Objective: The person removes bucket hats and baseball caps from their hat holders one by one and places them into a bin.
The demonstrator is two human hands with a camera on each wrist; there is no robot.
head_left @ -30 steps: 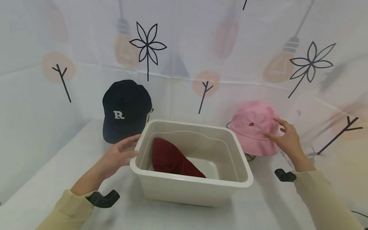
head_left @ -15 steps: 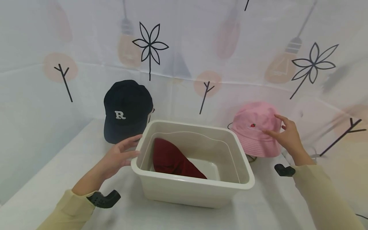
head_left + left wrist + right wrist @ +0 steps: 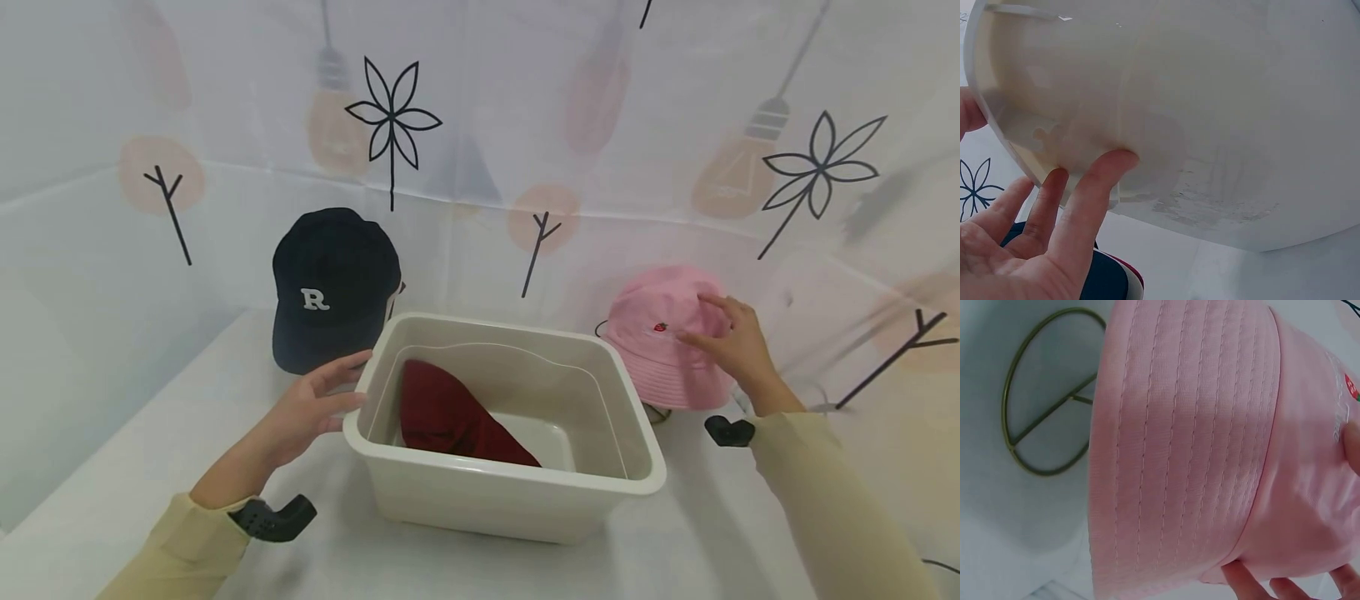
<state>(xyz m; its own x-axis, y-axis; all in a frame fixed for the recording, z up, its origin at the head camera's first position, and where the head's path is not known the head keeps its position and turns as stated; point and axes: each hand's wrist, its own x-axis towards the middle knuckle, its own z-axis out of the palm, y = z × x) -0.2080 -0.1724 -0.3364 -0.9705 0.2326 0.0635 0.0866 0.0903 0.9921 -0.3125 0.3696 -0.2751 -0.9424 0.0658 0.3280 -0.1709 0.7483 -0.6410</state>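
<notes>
A pink bucket hat [image 3: 652,367] with a small strawberry patch sits raised on a wire stand [image 3: 1007,412] at the right. My right hand [image 3: 738,346] grips its crown, the thumb on the front and the fingers curved round the side. An off-white plastic bin [image 3: 495,500] stands in the middle, a dark red hat [image 3: 442,408] lying inside at its left. My left hand [image 3: 300,417] touches the left end of the bin. In the left wrist view, its outstretched fingers [image 3: 1088,212] lie against the outer wall beneath the rim.
Behind the bin at the left stands a navy baseball cap [image 3: 333,267] with a white R. A white cloth with printed flowers and bulbs [image 3: 480,125] hangs behind the white table [image 3: 150,433]. Each wrist wears a small black device [image 3: 273,518].
My right hand has moved a little to the left, its thumb and fingers now further onto the pink bucket hat. The left hand keeps its place on the bin.
</notes>
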